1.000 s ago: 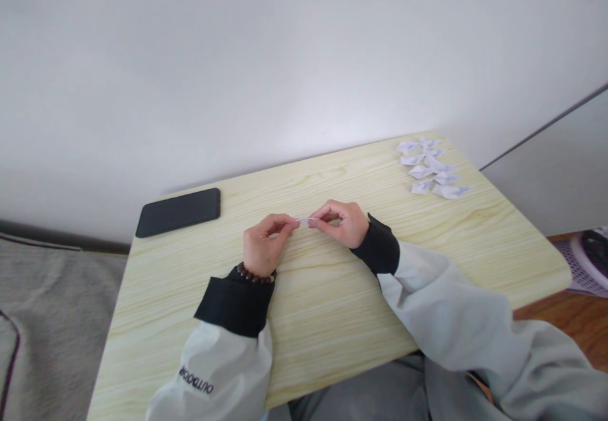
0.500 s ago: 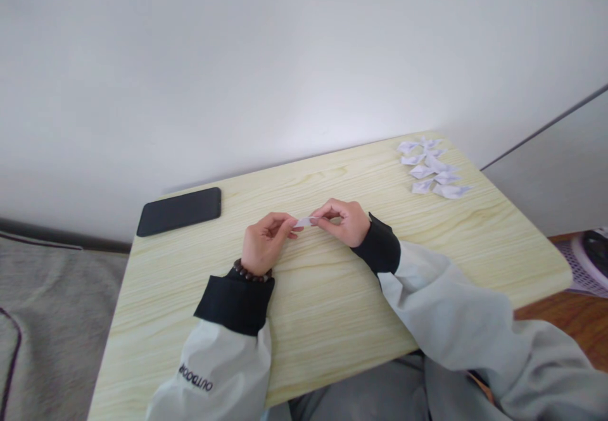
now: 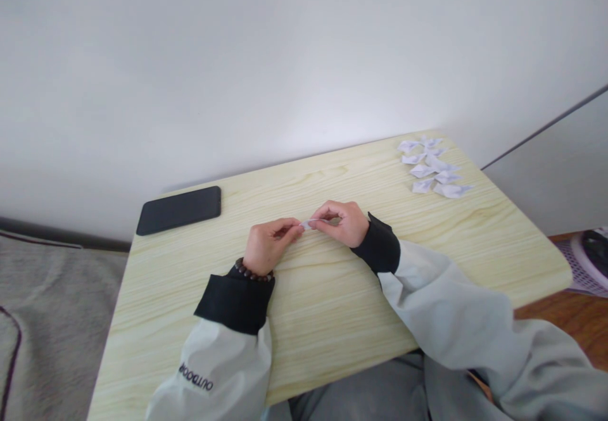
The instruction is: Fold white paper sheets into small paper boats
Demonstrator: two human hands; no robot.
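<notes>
Between my two hands, over the middle of the table, is a small folded piece of white paper (image 3: pixel 306 225). My left hand (image 3: pixel 270 244) pinches its left end between thumb and fingers. The other end sits in a pinch of my right hand (image 3: pixel 342 222). Fingertips cover much of the paper, so its exact shape is hidden. Several folded white paper pieces (image 3: pixel 449 190), pointed at their ends, lie grouped at the table's far right corner.
A black smartphone (image 3: pixel 180 210) lies at the back left of the pale wood-grain table (image 3: pixel 332 320). A white wall (image 3: pixel 285 66) rises behind the table. Beyond the right edge, a purple basket (image 3: pixel 582 269) stands on the floor; grey fabric (image 3: pixel 57 320) is at the left.
My left hand has shifted slightly right along the paper, its fingers closer together and nearer my right hand. Less of the paper shows. My right hand has barely moved.
</notes>
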